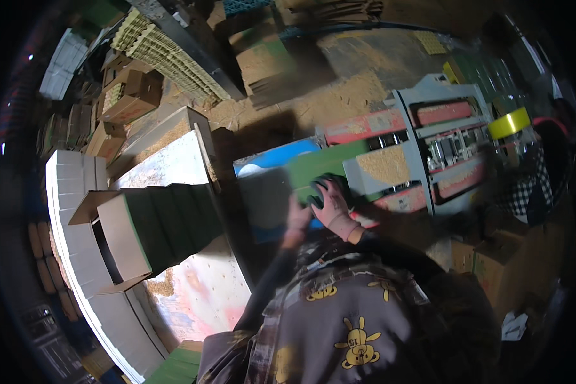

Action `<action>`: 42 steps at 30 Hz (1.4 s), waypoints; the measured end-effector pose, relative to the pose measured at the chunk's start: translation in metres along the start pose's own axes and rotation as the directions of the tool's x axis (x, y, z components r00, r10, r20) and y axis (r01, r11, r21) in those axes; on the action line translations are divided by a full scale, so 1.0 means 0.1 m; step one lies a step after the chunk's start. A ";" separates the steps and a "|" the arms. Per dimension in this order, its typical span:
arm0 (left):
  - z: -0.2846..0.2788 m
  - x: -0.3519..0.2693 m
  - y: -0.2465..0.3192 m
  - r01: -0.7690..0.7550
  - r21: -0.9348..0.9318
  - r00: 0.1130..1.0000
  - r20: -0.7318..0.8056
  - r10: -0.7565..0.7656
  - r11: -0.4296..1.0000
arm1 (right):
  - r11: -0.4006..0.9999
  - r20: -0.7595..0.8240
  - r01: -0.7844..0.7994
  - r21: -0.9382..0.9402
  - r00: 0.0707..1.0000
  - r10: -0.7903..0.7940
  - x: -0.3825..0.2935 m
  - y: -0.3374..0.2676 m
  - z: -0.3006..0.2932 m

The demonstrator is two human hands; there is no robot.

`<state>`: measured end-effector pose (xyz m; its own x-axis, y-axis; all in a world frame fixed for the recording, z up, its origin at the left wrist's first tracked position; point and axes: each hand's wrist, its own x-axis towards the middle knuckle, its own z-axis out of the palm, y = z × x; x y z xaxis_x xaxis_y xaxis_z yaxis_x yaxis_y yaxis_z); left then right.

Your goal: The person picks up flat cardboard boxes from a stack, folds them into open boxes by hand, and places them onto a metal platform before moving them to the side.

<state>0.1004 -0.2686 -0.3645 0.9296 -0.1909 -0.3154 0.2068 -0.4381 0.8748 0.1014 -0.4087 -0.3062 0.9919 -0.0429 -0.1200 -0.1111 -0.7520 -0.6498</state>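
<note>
A closed green cardboard carton [326, 162] lies in the infeed of a carton-sealing machine [415, 144], partly under its grey top plate. My right hand [333, 206], in a pink glove with dark palm and fingertips, rests on the carton's near part, thumb apart from the fingers. Just left of it is my left hand [298, 218], also gloved and blurred by motion. It is beside the carton's left part, and whether it touches cannot be made out. A blurred grey surface [264, 194] lies left of the green top, over a blue-and-white board [273, 156].
Left stands a sawdust-strewn table [211, 283] with folded green cartons [170, 230] and white-edged cartons [77, 230]. Egg trays [168, 55] lean by a dark post [197, 48]. Yellow tape [509, 123] sits on the machine. A brown carton [497, 261] stands right.
</note>
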 end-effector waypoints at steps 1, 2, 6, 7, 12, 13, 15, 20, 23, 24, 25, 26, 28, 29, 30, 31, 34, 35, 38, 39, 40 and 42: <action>0.24 -0.05 -0.28 -0.104 0.122 0.990 0.110 0.091 0.987 | 0.965 0.040 0.076 0.250 0.995 -0.089 0.03 -0.04 -0.08; 0.27 -0.02 -0.37 -0.163 0.116 0.980 0.133 0.147 0.980 | 0.949 -0.070 0.252 0.189 0.968 -0.243 0.01 -0.31 -0.25; -0.40 -0.07 0.30 -0.240 -0.009 0.960 -0.149 0.236 0.971 | 0.849 -0.288 0.179 0.497 0.957 -0.034 0.09 -0.69 -0.04; -0.84 -0.27 0.99 -0.189 0.102 0.923 -0.322 0.213 0.977 | 0.786 -0.293 0.138 0.602 0.954 0.057 0.20 -0.62 0.18; -3.16 -1.41 1.85 0.322 0.732 -0.193 -0.570 0.799 0.600 | 0.435 0.119 0.018 0.900 0.951 -0.285 0.63 -1.57 0.55; -3.27 -1.41 1.86 0.241 0.764 -0.117 -0.590 0.799 0.599 | 0.511 0.159 0.077 0.856 0.901 -0.403 0.65 -1.96 0.60; -3.46 -1.33 2.01 0.042 0.790 0.038 -0.613 0.789 0.612 | 0.204 0.412 -0.359 0.911 0.800 -0.436 0.74 -2.63 0.84; -2.51 -1.17 2.62 -0.029 0.932 0.420 -0.316 0.851 0.361 | 0.368 -0.071 0.620 0.693 0.567 -0.820 0.67 -2.49 0.36; -2.27 -1.35 2.40 0.045 0.802 0.022 -0.597 0.802 0.596 | 0.234 0.014 0.217 0.948 0.705 -0.709 0.50 -2.14 -0.59; -2.24 -1.31 2.14 -0.105 0.710 0.168 -0.678 0.716 0.697 | 0.366 0.026 0.309 0.878 0.733 -0.680 0.55 -1.76 -0.45; -2.17 -1.09 1.97 -0.292 0.530 0.331 -0.725 0.604 0.796 | 0.473 0.076 0.262 0.841 0.808 -0.585 0.68 -1.26 -0.40; -2.12 -0.96 1.77 -0.361 0.329 0.469 -0.745 0.475 0.873 | 0.546 0.137 0.189 0.816 0.855 -0.501 0.77 -0.81 -0.26; -1.98 -0.65 1.04 -0.068 0.172 0.747 -0.645 0.165 0.983 | 0.286 0.377 -0.321 0.903 0.911 -0.167 0.92 -0.16 0.22; -1.88 -0.45 0.62 0.114 -0.021 0.822 -0.560 -0.106 0.993 | 0.105 0.441 -0.428 0.897 0.874 -0.204 0.95 0.43 0.46; -1.71 -0.22 0.35 0.137 -0.202 0.859 -0.463 -0.217 0.970 | -0.086 0.494 -0.522 0.849 0.840 -0.223 0.99 1.04 0.65; -1.47 -0.01 0.11 0.189 -0.370 0.892 -0.323 -0.317 0.909 | -0.260 0.539 -0.584 0.769 0.811 -0.228 1.01 1.65 0.77; -0.97 0.04 -0.65 0.622 0.342 0.680 -0.682 -0.270 0.704 | 0.397 -0.088 -0.094 0.913 0.905 0.415 1.01 0.69 0.45; -0.95 0.08 -0.92 0.559 0.181 0.721 -0.587 -0.367 0.809 | 0.560 -0.197 -0.005 0.828 0.933 0.300 1.15 0.28 0.25; -1.11 0.08 -1.70 0.405 -0.310 0.778 -0.378 -0.502 0.860 | 0.687 -0.339 0.328 0.648 0.933 -0.125 1.43 -1.25 -0.26; -1.09 0.13 -1.65 0.375 -0.374 0.793 -0.346 -0.502 0.848 | 0.898 -0.227 0.343 0.276 0.931 -0.286 1.33 -1.01 -0.12; -1.02 0.28 -1.49 0.352 -0.428 0.815 -0.297 -0.498 0.832 | 0.929 -0.050 0.338 -0.150 0.936 -0.349 1.16 -0.67 0.11; -0.74 0.37 -0.97 0.282 -0.388 0.871 -0.281 -0.404 0.878 | 0.870 0.120 0.428 -0.244 0.904 -0.411 0.45 -0.08 0.37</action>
<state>0.1377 -0.1680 -0.4343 0.8116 0.2575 -0.5243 0.5617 -0.0977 0.8215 0.1442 -0.3799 -0.3338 0.9347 0.3489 0.0684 0.3428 -0.8333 -0.4337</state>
